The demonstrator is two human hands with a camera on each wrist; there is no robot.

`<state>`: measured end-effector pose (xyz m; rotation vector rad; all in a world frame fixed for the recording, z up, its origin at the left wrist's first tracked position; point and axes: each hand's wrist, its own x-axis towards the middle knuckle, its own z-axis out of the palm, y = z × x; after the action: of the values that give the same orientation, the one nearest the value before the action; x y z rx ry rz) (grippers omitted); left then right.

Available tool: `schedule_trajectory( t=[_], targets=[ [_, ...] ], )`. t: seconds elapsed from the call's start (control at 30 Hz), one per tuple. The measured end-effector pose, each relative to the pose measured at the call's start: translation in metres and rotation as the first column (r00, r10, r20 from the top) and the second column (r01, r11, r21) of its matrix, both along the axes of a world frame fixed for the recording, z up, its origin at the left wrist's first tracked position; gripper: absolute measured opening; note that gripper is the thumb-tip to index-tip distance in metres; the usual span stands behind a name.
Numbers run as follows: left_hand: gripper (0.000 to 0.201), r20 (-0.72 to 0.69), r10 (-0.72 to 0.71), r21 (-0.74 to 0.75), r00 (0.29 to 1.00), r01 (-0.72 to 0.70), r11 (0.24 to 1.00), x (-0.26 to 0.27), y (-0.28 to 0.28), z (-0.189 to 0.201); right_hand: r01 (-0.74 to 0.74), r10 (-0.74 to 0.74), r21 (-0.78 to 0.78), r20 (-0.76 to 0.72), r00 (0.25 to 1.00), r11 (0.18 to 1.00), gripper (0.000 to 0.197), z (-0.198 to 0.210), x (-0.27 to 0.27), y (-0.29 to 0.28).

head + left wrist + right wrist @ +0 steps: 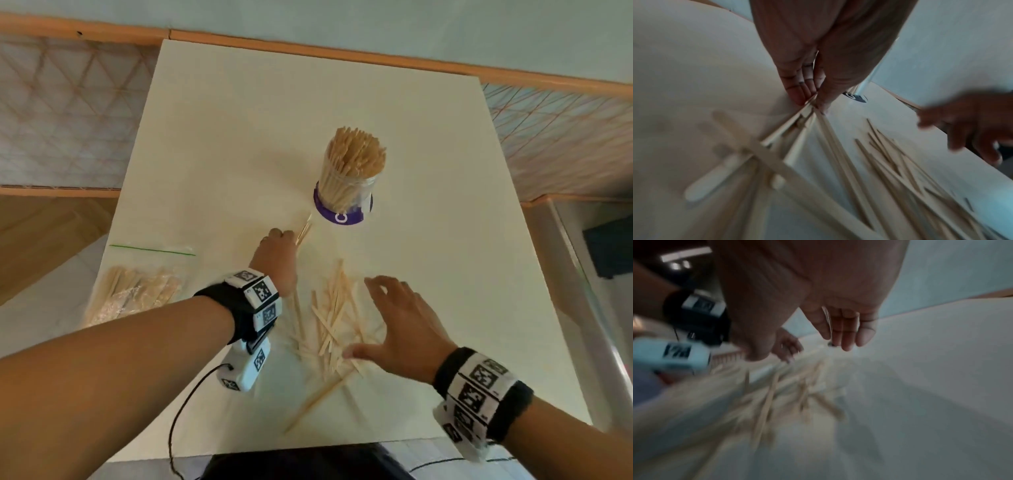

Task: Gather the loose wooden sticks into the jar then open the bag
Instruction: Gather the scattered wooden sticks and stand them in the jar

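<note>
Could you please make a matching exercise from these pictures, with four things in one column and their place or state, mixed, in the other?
Things
1. jar
2. bag
3. left hand
4. right hand

Places or states
A. lies at the left edge of the table, green zip strip closed, sticks inside
B. open, fingers spread above the pile of loose sticks
C. stands upright, packed full of sticks, purple band at the base
D. pinches a few sticks between thumb and fingers

Pairs: 1-C, 2-A, 3-D, 4-B
</note>
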<state>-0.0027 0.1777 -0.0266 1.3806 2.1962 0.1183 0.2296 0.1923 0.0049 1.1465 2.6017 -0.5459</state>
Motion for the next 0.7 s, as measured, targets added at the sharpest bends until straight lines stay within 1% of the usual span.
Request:
schedule_trajectory(
  t=[0.03,0.07,0.1,0.13,0.2,0.3,0.37,0.4,0.43,0.47,0.5,0.53,0.57,0.6,0.63,0.67,0.7],
  targets=[
    [0.04,0.009,0.005,0.016,1.0,-0.005,1.0,-0.006,-0.005,-0.001,-0.046,0.049,-0.025,0.102,0.994,0.999,0.129,-0.009,0.014,-0.012],
    [0.038,0.016,0.017,0.027,1.0,-0.017,0.999,-0.012,-0.01,-0.002,-0.08,0.084,-0.03,0.159,0.984,0.996,0.136,-0.016,0.024,-0.022],
    [0.035,0.031,0.031,0.033,0.999,-0.032,0.999,-0.017,-0.014,-0.003,-0.103,0.104,-0.018,0.185,0.977,0.995,0.136,-0.022,0.031,-0.029],
    [0.033,0.05,0.041,0.036,0.998,-0.042,0.998,-0.02,-0.018,-0.004,-0.111,0.107,0.014,0.178,0.978,0.994,0.131,-0.027,0.035,-0.034],
    [0.03,0.086,0.05,0.04,0.995,-0.054,0.998,-0.02,-0.023,-0.006,-0.081,0.075,0.076,0.08,0.994,0.994,0.113,-0.035,0.035,-0.035],
    [0.024,0.141,0.037,0.086,0.989,-0.05,0.995,-0.012,-0.03,-0.004,0.006,0.0,0.057,-0.089,0.996,0.998,0.081,-0.039,0.024,-0.024],
    [0.023,0.183,-0.006,0.118,0.983,-0.016,0.993,-0.006,-0.035,-0.001,0.065,-0.058,0.034,-0.168,0.984,0.997,0.065,-0.038,0.017,-0.021],
    [0.027,0.184,-0.023,0.119,0.983,0.001,0.993,-0.005,-0.038,0.003,0.091,-0.08,0.045,-0.195,0.978,0.995,0.06,-0.037,0.014,-0.02],
    [0.036,0.149,-0.028,0.095,0.989,0.014,0.995,-0.004,-0.042,0.007,0.115,-0.102,0.055,-0.198,0.975,0.992,0.06,-0.035,0.012,-0.022],
    [0.051,0.068,-0.024,0.037,0.997,0.022,0.999,-0.004,-0.048,0.012,0.135,-0.124,0.053,-0.178,0.976,0.989,0.069,-0.033,0.011,-0.027],
    [0.069,-0.028,-0.025,-0.047,0.999,0.024,0.999,-0.005,-0.056,0.016,0.15,-0.144,0.036,-0.134,0.981,0.988,0.083,-0.03,0.012,-0.032],
    [0.086,-0.094,-0.045,-0.135,0.995,0.032,0.99,-0.006,-0.066,0.018,0.149,-0.148,0.014,-0.079,0.986,0.989,0.1,-0.028,0.014,-0.039],
    [0.099,-0.11,-0.076,-0.202,0.991,0.053,0.978,-0.005,-0.077,0.02,0.129,-0.129,0.0,-0.017,0.991,0.992,0.111,-0.027,0.015,-0.047],
    [0.107,-0.093,-0.11,-0.235,0.99,0.085,0.968,-0.003,-0.087,0.019,0.099,-0.098,-0.004,0.029,0.995,0.995,0.116,-0.028,0.017,-0.054],
    [0.109,-0.063,-0.145,-0.226,0.987,0.128,0.966,0.0,-0.097,0.015,0.082,-0.082,-0.009,0.045,0.996,0.997,0.113,-0.031,0.017,-0.058],
    [0.107,-0.028,-0.18,-0.19,0.983,0.171,0.967,0.004,-0.103,0.01,0.084,-0.084,-0.015,0.023,0.996,0.996,0.104,-0.033,0.015,-0.059],
    [0.1,0.013,-0.202,-0.137,0.979,0.202,0.97,0.009,-0.107,0.006,0.093,-0.093,-0.025,-0.018,0.995,0.995,0.092,-0.036,0.012,-0.058]
  ],
)
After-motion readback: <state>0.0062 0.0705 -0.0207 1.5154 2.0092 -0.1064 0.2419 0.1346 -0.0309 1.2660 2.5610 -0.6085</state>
